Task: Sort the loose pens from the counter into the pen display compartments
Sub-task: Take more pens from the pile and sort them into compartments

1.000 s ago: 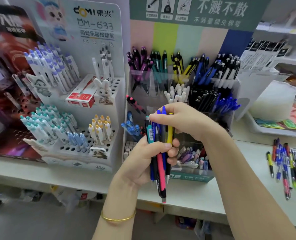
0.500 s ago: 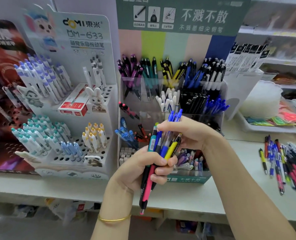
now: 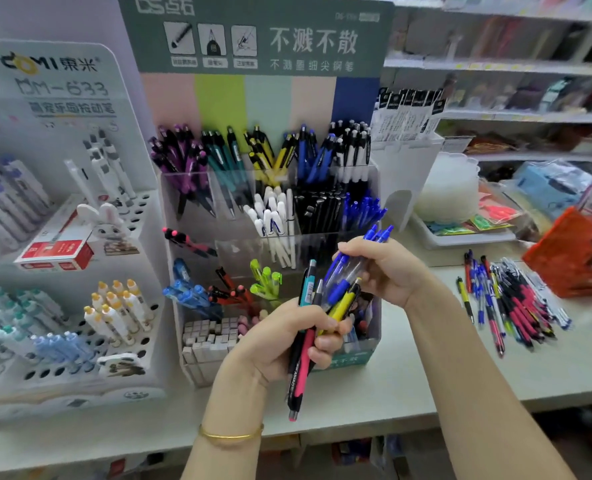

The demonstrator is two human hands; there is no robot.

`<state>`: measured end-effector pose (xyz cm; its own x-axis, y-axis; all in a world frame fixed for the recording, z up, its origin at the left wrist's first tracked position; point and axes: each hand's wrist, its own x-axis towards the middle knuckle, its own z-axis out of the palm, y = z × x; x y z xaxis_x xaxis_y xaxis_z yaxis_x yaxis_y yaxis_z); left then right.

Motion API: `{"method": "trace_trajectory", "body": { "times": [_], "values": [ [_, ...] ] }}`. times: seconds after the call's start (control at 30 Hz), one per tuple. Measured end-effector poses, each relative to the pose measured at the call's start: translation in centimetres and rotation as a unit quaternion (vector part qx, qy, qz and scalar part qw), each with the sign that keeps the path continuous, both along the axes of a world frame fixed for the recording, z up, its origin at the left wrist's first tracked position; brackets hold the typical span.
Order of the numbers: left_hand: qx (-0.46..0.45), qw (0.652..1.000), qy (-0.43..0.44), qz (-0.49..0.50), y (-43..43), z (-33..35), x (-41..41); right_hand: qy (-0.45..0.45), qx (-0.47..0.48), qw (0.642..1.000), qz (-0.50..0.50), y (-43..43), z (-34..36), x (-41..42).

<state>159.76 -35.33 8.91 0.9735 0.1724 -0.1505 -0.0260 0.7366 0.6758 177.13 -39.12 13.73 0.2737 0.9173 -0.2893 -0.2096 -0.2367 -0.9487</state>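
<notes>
Head view: left hand [image 3: 280,344] closed around a mixed pen bundle [image 3: 308,327] in front of the pen display [image 3: 270,216]; right hand [image 3: 381,268] gripping blue pens [image 3: 353,261] at the bundle's top; loose pens [image 3: 509,299] heaped on the counter [image 3: 409,368], right.

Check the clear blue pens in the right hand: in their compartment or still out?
Out. The right hand holds the clear blue pens in the air in front of the pen display, their blue tops level with the matching blue pens slotted there.

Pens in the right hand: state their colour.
Blue caps and grips on clear barrels: the pens in the right hand, seen in the head view.
</notes>
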Motion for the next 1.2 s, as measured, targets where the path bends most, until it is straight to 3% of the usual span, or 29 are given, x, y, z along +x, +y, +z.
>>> {"method": "trace_trajectory", "body": {
  "times": [0.07,0.2,0.27,0.4,0.47,0.57,0.8,1.07,1.2],
  "values": [
    [-0.002,1.000,0.003,-0.012,0.1,-0.1,0.5,0.013,-0.010,1.000,-0.026,-0.4,-0.1,0.8],
    [0.002,0.999,-0.006,-0.047,0.2,0.2,1.4,-0.016,-0.008,0.995,0.096,-1.1,0.0,1.7],
    [0.005,0.999,-0.004,-0.042,0.2,0.2,1.8,-0.049,0.006,0.993,0.103,-1.1,0.3,2.2],
    [0.006,1.000,0.011,-0.004,0.8,0.4,2.4,-0.047,0.065,0.995,-0.055,-0.1,1.4,3.7],
    [-0.005,0.999,0.024,0.030,1.3,0.4,2.7,-0.026,0.117,0.977,-0.173,0.4,1.9,4.9],
    [-0.026,0.995,0.036,0.088,1.6,0.3,3.4,-0.120,0.173,0.934,-0.288,1.1,2.2,5.9],
    [-0.044,0.982,0.040,0.181,1.1,0.9,5.1,-0.331,0.183,0.865,-0.330,2.4,2.8,6.1],
    [-0.048,0.980,0.052,0.186,1.2,1.4,5.5,-0.499,0.154,0.806,-0.277,4.1,4.0,6.5],
    [-0.038,0.980,0.052,0.188,1.2,1.5,5.5,-0.530,0.134,0.807,-0.223,5.0,3.2,5.6]
  ]
}}
